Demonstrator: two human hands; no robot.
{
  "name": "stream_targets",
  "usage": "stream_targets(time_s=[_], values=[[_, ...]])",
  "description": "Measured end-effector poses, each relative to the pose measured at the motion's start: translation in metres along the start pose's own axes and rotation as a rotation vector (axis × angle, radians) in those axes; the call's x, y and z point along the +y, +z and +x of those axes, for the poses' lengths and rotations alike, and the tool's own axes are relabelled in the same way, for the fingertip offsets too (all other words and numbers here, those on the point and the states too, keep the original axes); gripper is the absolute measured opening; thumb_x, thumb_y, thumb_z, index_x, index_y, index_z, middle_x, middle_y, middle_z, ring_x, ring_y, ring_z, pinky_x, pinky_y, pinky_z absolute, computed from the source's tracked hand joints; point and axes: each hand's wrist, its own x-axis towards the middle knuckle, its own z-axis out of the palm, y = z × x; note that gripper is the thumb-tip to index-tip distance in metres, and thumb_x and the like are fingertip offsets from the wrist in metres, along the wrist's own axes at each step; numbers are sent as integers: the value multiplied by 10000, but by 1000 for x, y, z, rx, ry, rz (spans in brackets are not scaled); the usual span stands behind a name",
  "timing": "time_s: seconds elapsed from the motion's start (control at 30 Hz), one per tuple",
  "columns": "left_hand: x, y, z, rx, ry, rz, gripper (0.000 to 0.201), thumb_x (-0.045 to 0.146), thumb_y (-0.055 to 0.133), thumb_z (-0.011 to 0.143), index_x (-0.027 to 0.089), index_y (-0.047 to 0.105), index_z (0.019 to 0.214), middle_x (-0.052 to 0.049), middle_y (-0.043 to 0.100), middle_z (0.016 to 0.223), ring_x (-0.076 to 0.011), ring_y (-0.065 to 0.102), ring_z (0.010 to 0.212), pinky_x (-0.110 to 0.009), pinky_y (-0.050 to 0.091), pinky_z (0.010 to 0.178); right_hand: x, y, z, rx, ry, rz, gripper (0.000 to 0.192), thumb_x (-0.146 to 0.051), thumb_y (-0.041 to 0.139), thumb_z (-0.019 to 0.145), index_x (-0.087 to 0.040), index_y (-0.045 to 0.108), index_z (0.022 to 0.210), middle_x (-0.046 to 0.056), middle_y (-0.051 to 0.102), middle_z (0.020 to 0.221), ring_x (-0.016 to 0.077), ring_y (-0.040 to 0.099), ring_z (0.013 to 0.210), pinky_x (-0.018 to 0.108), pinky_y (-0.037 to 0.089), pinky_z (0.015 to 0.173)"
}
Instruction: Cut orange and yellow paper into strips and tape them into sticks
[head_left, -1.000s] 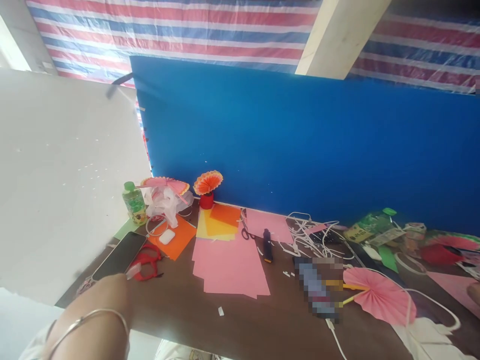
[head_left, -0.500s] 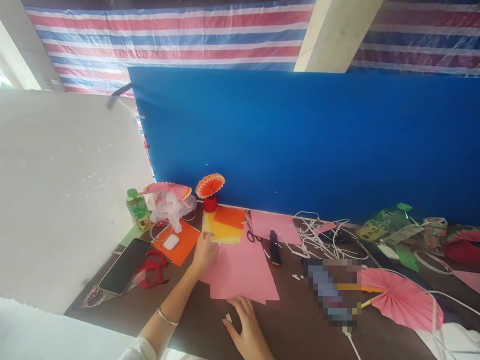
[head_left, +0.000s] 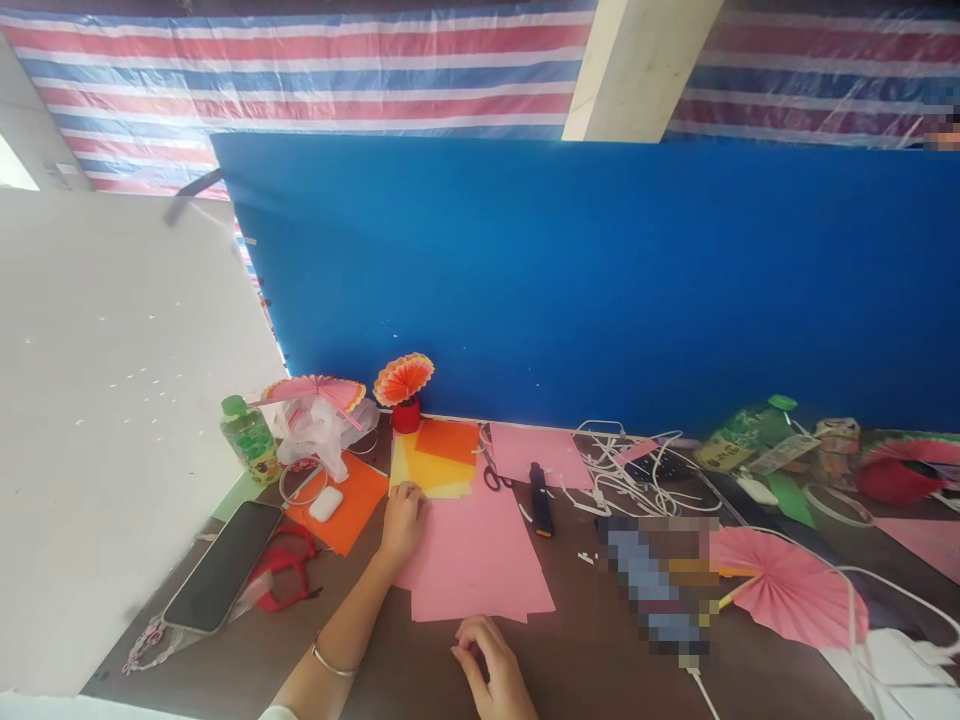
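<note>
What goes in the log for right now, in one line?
left hand: flat on pink paper stack | right hand: curled near stack's front edge | table

left hand (head_left: 403, 520): bare, thin silver metal bangle (head_left: 332, 662) on wrist, lower centre-left | white sleeve edge (head_left: 276, 712), bottom | right hand (head_left: 491, 668): bare

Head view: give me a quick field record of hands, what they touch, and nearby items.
left hand: flat on the far left corner of the pink paper stack, beside the yellow sheets
right hand: fingers curled at the near edge of the pink paper stack; whether it pinches anything cannot be told
left of hands: phone, red scissors, orange sheet
behind stack: black marker, tangled white cables
right: pink paper fan
surface: brown table
</note>
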Motion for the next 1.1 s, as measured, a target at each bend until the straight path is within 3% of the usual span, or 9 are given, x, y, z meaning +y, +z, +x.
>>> stream_targets(time_s=[0.13, 0.27, 0.4, 0.53, 0.67, 0.83, 0.97, 1.1], values=[[5, -3, -1, -33, -1, -123, 171, 186, 408, 823, 161, 571, 780, -76, 558, 904, -207, 502, 907, -368, 393, 827, 3, -9, 24, -16, 163, 238, 205, -362, 446, 841, -204, 470, 713, -31, 488, 569, 105, 462, 452, 225, 399, 461], [17, -8, -4, -148, 17, -255, 189, 243, 409, 832, 170, 582, 806, -36, 621, 816, -159, 570, 773, -281, 448, 721, 3, -21, 79, 178, 164, 440, 241, -419, 556, 760, -183, 507, 760, -36, 500, 536, 115, 503, 463, 232, 420, 465], [28, -9, -9, -259, 40, -364, 155, 268, 498, 780, 175, 619, 753, -27, 661, 787, -151, 600, 739, -250, 464, 698, 6, -23, 114, 253, 108, 506, 402, -419, 604, 710, -160, 520, 1005, -21, 544, 613, 120, 529, 490, 241, 445, 467], [31, -5, -14, -357, 6, -527, 156, 286, 527, 758, 164, 619, 730, -37, 656, 728, -149, 604, 673, -260, 471, 658, 13, -16, 110, 205, 106, 478, 351, -432, 599, 720, -141, 578, 914, 5, 567, 595, 126, 534, 501, 248, 459, 479], [29, 2, -17, -395, -117, -709, 186, 333, 602, 706, 155, 552, 716, -9, 618, 606, -139, 599, 565, -255, 472, 568, 19, -13, 100, 99, 92, 460, 321, -444, 560, 757, -148, 602, 873, 29, 593, 643, 131, 537, 511, 241, 445, 451], [31, 2, -16, -436, -216, -834, 297, 403, 655, 652, 145, 532, 731, -14, 629, 597, -145, 613, 563, -267, 487, 580, 16, -13, 99, 133, 102, 409, 290, -444, 561, 757, -158, 602, 778, 21, 588, 606, 138, 547, 505, 245, 450, 463], [34, -2, -15, -423, -206, -845, 326, 462, 587, 712, 140, 549, 750, -46, 656, 692, -157, 631, 658, -283, 499, 643, 17, -23, 101, 252, 71, 357, 264, -418, 576, 747, -158, 617, 763, 43, 608, 682, 158, 578, 598, 272, 489, 568], [31, 4, -15, -400, -223, -891, 350, 491, 541, 741, 140, 539, 736, -38, 633, 673, -151, 611, 607, -292, 501, 600, 35, -76, 110, 527, 132, 232, 311, -435, 607, 696, -157, 637, 833, 83, 646, 869, 203, 614, 748, 332, 498, 712]])
